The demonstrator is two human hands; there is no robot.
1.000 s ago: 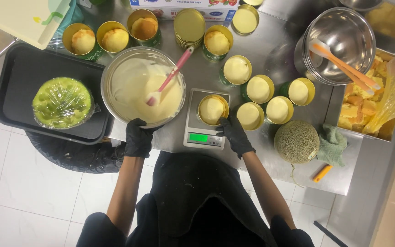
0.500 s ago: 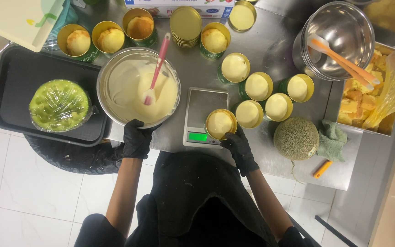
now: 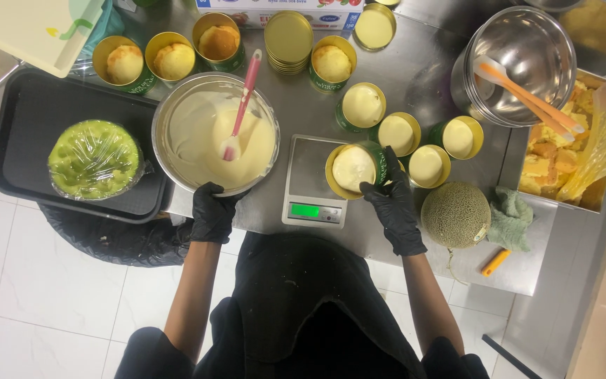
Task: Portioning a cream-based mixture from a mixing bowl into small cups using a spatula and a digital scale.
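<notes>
Head view: looking straight down at a person in black gloves at a steel counter (image 3: pixel 415 77).
L hand: left hand (image 3: pixel 211 213) closed on near rim of a steel mixing bowl (image 3: pixel 177 105); fingers curl over the edge.
Bowl: holds pale yellow batter; pink spatula (image 3: pixel 241 105) stands in it, handle leaning away from the person.
R hand: right hand (image 3: pixel 392 202) gripping a gold-rimmed green tin (image 3: pixel 353 169) filled w/ cream, tilted toward the person, at the right edge of the scale.
Scale: small digital kitchen scale (image 3: pixel 310 189) between bowl and tin; green display lit at front.
Other tins: four filled tins (image 3: pixel 396 133) just beyond the right hand; more tins w/ sponge cake (image 3: pixel 174 60) along far edge; stack of gold lids (image 3: pixel 288 38) beside them.
Left side: black tray (image 3: pixel 29 126) w/ a green moulded item under cling film (image 3: pixel 94 158).
Right side: whole melon (image 3: pixel 456 215) just right of the right hand, green cloth (image 3: pixel 510 219) next to it, steel pot (image 3: pixel 527 63) w/ orange utensil.
</notes>
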